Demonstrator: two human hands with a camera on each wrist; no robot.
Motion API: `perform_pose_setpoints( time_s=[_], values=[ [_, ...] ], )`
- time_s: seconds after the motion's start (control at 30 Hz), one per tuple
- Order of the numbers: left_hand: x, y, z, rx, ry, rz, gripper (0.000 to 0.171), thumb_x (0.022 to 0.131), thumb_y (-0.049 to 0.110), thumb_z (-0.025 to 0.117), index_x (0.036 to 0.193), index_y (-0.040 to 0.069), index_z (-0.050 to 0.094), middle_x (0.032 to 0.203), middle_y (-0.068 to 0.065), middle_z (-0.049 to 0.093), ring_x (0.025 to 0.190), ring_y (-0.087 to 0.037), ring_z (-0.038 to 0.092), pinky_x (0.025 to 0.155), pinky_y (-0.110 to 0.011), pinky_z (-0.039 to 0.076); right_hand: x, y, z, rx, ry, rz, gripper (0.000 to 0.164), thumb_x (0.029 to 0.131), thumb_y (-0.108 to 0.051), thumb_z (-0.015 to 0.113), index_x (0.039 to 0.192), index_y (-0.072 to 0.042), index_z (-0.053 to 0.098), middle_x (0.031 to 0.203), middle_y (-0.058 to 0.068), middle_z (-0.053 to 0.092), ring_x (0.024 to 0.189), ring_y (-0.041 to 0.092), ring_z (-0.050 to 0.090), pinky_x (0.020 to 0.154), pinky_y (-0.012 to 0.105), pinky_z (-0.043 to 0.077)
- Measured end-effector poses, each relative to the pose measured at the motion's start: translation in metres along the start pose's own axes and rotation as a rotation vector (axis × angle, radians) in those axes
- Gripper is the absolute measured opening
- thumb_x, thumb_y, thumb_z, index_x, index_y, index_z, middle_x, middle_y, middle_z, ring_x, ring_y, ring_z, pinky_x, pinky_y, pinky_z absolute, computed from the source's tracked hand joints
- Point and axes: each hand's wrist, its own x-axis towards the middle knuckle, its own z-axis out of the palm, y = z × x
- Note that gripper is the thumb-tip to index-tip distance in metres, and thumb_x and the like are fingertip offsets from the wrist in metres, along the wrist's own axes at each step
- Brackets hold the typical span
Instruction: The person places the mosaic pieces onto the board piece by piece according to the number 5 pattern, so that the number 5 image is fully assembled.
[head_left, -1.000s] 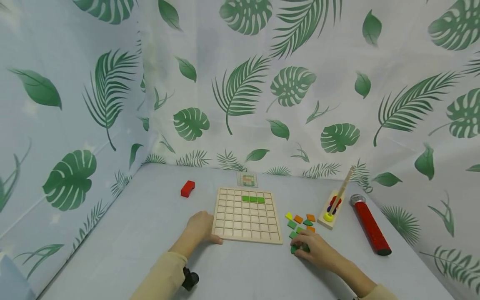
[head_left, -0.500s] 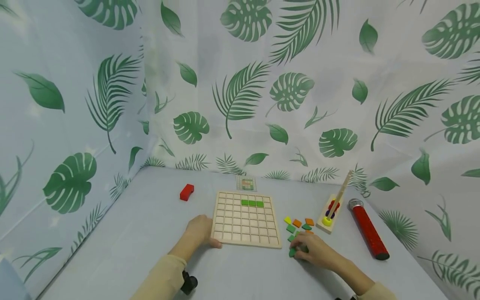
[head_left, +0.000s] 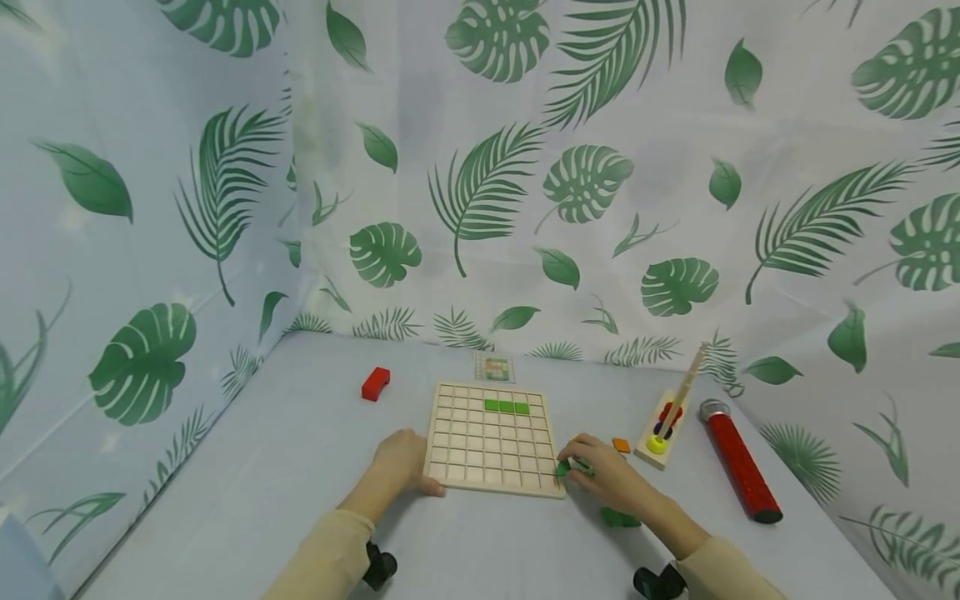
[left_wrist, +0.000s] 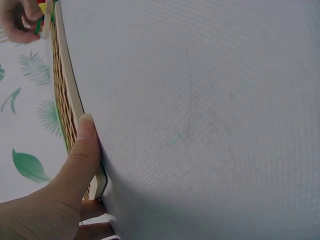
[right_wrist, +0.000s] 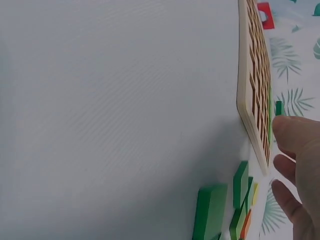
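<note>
A square wooden grid board (head_left: 480, 450) lies mid-table, with a row of green tiles (head_left: 507, 407) in its upper part. My left hand (head_left: 401, 462) grips the board's near left corner; in the left wrist view its thumb (left_wrist: 84, 150) presses the front edge. Over by the board's near right corner, my right hand (head_left: 606, 477) pinches a small green tile (right_wrist: 278, 107) between thumb and fingers. Loose green pieces (head_left: 619, 518) lie on the table below the right wrist. The right wrist view shows more green, yellow and orange pieces (right_wrist: 210, 210) beneath that hand.
Behind the board lies a small pattern card (head_left: 493, 367). A red arched block (head_left: 376, 384) sits to the left. At right are an orange tile (head_left: 621, 445), a wooden bead stand (head_left: 651, 457) with an upright stick, and a red microphone (head_left: 742, 462).
My right hand has moved left and slightly up from the loose pieces to the board's right edge, bringing a green tile with it. The left hand stays at the board's corner.
</note>
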Motion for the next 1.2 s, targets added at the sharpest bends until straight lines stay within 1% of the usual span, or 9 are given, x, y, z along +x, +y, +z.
perform_pose_setpoints(
  time_s=[0.13,0.2,0.3,0.4,0.57,0.8,0.97,1.1,1.2],
  values=[
    [0.001,-0.001,0.003,0.011,0.005,-0.007,0.062,0.056,0.055,0.084,0.089,0.005,0.067,0.075,-0.006,0.059,0.076,-0.019,0.057,0.071,-0.034,0.051,0.017,0.001,0.013,-0.034,0.084,-0.066,0.022,0.079,-0.003,0.074,0.1,-0.008,0.067,0.098,-0.001,0.06,0.088,0.019,0.06,0.071,0.035,0.053],
    [0.001,-0.001,0.003,0.012,0.005,-0.016,0.063,0.056,0.055,0.084,0.087,0.003,0.067,0.075,-0.006,0.059,0.075,-0.018,0.057,0.071,-0.034,0.051,0.026,0.001,0.018,-0.036,0.103,-0.088,0.024,0.079,-0.002,0.074,0.101,-0.006,0.067,0.097,0.0,0.06,0.088,0.02,0.059,0.071,0.036,0.053],
    [0.0,0.0,0.002,0.008,0.003,-0.022,0.063,0.056,0.055,0.084,0.085,0.002,0.067,0.074,-0.006,0.058,0.074,-0.018,0.057,0.07,-0.034,0.051,0.037,0.0,0.023,-0.035,0.116,-0.09,0.026,0.079,-0.003,0.074,0.104,-0.004,0.066,0.097,0.002,0.062,0.089,0.02,0.059,0.073,0.037,0.053],
    [-0.001,0.0,0.0,0.01,0.006,-0.021,0.062,0.056,0.055,0.084,0.085,0.003,0.066,0.073,-0.006,0.058,0.073,-0.018,0.056,0.069,-0.034,0.051,0.047,-0.001,0.027,-0.041,0.135,-0.063,0.029,0.08,-0.002,0.073,0.107,-0.002,0.065,0.098,0.003,0.062,0.09,0.02,0.058,0.074,0.037,0.052],
    [-0.001,0.001,0.0,0.013,0.012,-0.023,0.062,0.055,0.055,0.084,0.084,0.003,0.066,0.073,-0.005,0.057,0.072,-0.017,0.055,0.069,-0.034,0.051,0.064,0.0,0.034,-0.027,0.173,-0.036,0.031,0.08,-0.001,0.073,0.109,0.001,0.063,0.1,0.008,0.064,0.094,0.024,0.059,0.076,0.039,0.052],
    [-0.001,0.001,-0.001,0.015,0.0,-0.036,0.061,0.055,0.056,0.084,0.082,0.004,0.065,0.071,-0.004,0.055,0.07,-0.015,0.053,0.068,-0.032,0.051,0.09,0.002,0.04,-0.001,0.158,0.077,0.03,0.083,-0.005,0.071,0.112,0.001,0.063,0.103,0.009,0.063,0.098,0.026,0.057,0.082,0.041,0.05],
    [-0.002,0.002,-0.005,0.001,-0.019,-0.044,0.06,0.056,0.055,0.084,0.085,0.005,0.066,0.073,-0.005,0.056,0.072,-0.016,0.054,0.07,-0.033,0.051,0.108,0.003,0.043,0.018,0.178,0.127,0.034,0.082,-0.006,0.073,0.114,0.0,0.062,0.103,0.009,0.064,0.097,0.027,0.057,0.082,0.042,0.049],
    [-0.003,0.003,-0.003,-0.002,-0.012,-0.037,0.061,0.056,0.055,0.084,0.083,0.004,0.065,0.074,-0.005,0.057,0.072,-0.016,0.054,0.07,-0.033,0.051,0.117,0.004,0.047,0.038,0.17,0.157,0.035,0.083,-0.005,0.072,0.115,0.0,0.061,0.103,0.008,0.064,0.097,0.026,0.056,0.082,0.041,0.049],
    [-0.005,0.003,-0.003,-0.004,0.007,-0.024,0.061,0.056,0.055,0.084,0.082,0.004,0.065,0.074,-0.006,0.057,0.072,-0.016,0.054,0.069,-0.033,0.051,0.121,0.005,0.051,0.036,0.167,0.166,0.033,0.082,-0.005,0.072,0.113,0.0,0.062,0.101,0.008,0.064,0.097,0.026,0.056,0.082,0.041,0.049]
  ],
)
